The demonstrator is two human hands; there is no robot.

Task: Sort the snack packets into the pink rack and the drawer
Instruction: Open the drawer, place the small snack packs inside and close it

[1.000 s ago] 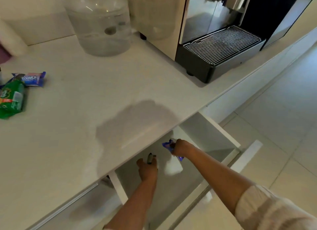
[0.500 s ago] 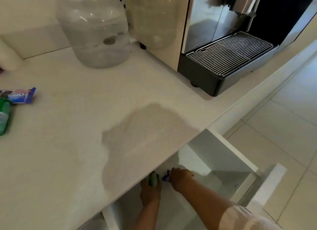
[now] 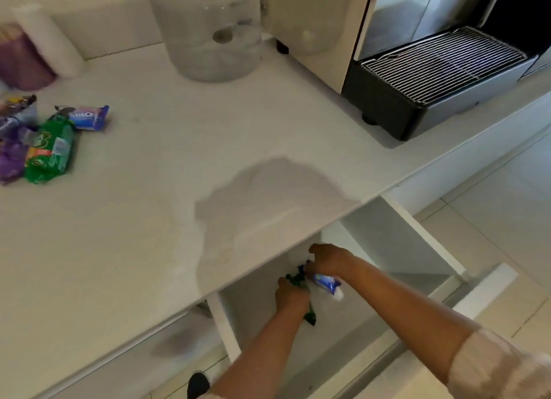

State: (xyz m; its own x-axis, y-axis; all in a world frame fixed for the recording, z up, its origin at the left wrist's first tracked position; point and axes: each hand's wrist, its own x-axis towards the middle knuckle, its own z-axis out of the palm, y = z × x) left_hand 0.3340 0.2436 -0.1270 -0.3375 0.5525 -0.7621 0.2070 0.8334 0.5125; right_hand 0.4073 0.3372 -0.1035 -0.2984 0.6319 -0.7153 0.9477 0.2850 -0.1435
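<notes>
Both packets lower (perhaps) in drawer point(image 3: 396, 243).

A kitchen or pantry: white countertop point(image 3: 149, 249), coffee machine point(image 3: 432, 70), water jar point(image 3: 208, 35), open drawer point(image 3: 372, 324) beneath.

Your left hand point(image 3: 290, 296) grips a green packet point(image 3: 308, 313) inside the open drawer point(image 3: 423, 234) | your right hand point(image 3: 329, 260) holds a blue packet point(image 3: 326, 282) just beside it | more packets point(image 3: 52, 146) lie on the counter point(image 3: 149, 219), left of the drawer
</notes>
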